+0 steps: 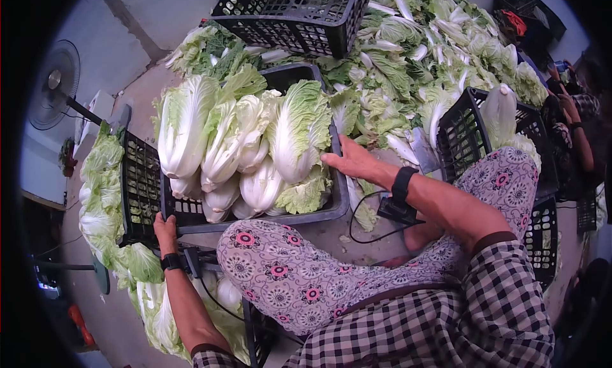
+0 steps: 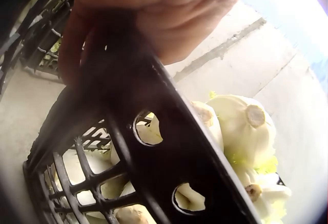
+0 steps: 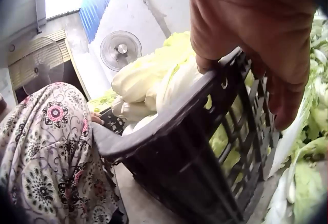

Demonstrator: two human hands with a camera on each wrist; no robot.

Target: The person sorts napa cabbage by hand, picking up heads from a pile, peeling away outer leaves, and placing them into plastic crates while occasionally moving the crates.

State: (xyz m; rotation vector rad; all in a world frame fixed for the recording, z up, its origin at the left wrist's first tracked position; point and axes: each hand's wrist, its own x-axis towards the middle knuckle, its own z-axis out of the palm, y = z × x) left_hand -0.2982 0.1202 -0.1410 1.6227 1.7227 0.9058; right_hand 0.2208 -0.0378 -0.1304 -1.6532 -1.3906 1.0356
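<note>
Pale wall (image 1: 143,8) is fronted by a fan (image 1: 54,81); before the knees (image 1: 245,247), a cabbage-filled crate (image 1: 342,191) is gripped, near-left corner by the left hand (image 1: 166,233), right rim by the right hand (image 1: 358,161), scant floor (image 1: 382,242) being left before piled leaves (image 1: 395,75).

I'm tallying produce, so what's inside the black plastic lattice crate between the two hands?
Long green-and-white cabbage heads are piled in the crate, some rising above its rim. Upper ones partly cover lower ones; what lies beneath the pile cannot be seen.

hands (image 1: 355,160) on crate (image 1: 340,186) | cabbages (image 1: 294,135) inside | dim far right: person (image 1: 581,142), probably
</note>
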